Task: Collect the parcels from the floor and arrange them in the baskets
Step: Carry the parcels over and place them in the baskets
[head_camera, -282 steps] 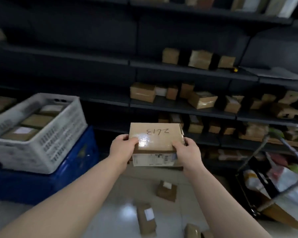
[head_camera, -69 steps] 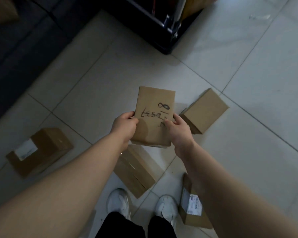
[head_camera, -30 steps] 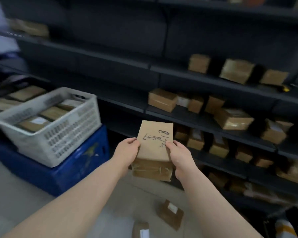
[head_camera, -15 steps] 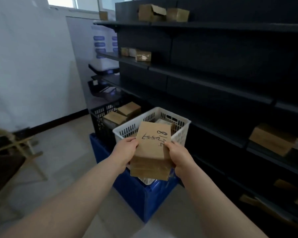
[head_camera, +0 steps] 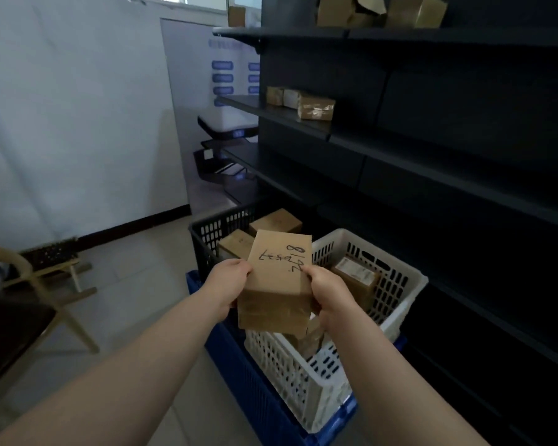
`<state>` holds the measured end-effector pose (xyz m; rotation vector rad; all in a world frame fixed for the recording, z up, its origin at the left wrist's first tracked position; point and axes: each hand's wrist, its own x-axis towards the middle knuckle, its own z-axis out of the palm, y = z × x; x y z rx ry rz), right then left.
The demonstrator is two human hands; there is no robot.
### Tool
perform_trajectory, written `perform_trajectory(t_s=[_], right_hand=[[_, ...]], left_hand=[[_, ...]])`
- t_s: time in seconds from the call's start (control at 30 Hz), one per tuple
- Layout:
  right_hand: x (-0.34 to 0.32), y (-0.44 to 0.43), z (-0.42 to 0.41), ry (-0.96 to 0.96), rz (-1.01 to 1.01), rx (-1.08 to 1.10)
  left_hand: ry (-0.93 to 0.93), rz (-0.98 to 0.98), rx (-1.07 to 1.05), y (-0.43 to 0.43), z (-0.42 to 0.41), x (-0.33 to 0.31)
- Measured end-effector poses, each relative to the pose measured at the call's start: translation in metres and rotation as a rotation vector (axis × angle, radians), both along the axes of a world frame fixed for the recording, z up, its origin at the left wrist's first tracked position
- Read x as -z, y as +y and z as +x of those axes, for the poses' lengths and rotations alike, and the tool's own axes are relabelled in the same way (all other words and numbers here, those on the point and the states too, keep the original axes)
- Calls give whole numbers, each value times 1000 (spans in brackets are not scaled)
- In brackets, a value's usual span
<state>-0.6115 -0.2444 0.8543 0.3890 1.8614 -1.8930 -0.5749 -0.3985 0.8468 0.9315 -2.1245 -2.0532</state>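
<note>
A brown cardboard parcel [head_camera: 276, 284] with black handwriting on top is held between my left hand [head_camera: 227, 286] and my right hand [head_camera: 327, 297], one on each side. It hovers over the near end of the white basket [head_camera: 397, 304], which holds other parcels [head_camera: 356, 276]. Behind it stands a black basket [head_camera: 208, 235] with two brown parcels [head_camera: 276, 222] inside. Both baskets rest on a blue crate [head_camera: 255, 384].
Dark metal shelving [head_camera: 400, 146] runs along the right, with a few parcels [head_camera: 314, 106] on upper shelves. A wooden folding chair [head_camera: 36, 294] stands at the left on the tiled floor. A white wall and a stacked machine [head_camera: 226, 123] are behind.
I picked this parcel up from the floor, turned left toward the baskets and came closer. The parcel is now lower and over the white basket.
</note>
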Motion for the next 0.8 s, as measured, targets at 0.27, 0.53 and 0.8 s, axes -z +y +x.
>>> perform_trajectory(t_s=[0.27,0.53,0.8], right_hand=[[2,-69,-116,60,1,-125],[34,-120,-225,50,7,4],[64,-157,-334,-23,67,306]], left_hand=[[-39,-46,-82,-76,-116,7],[-80,-59,72,-129,-252,41],[-137,-46,449,-173,-401,77]])
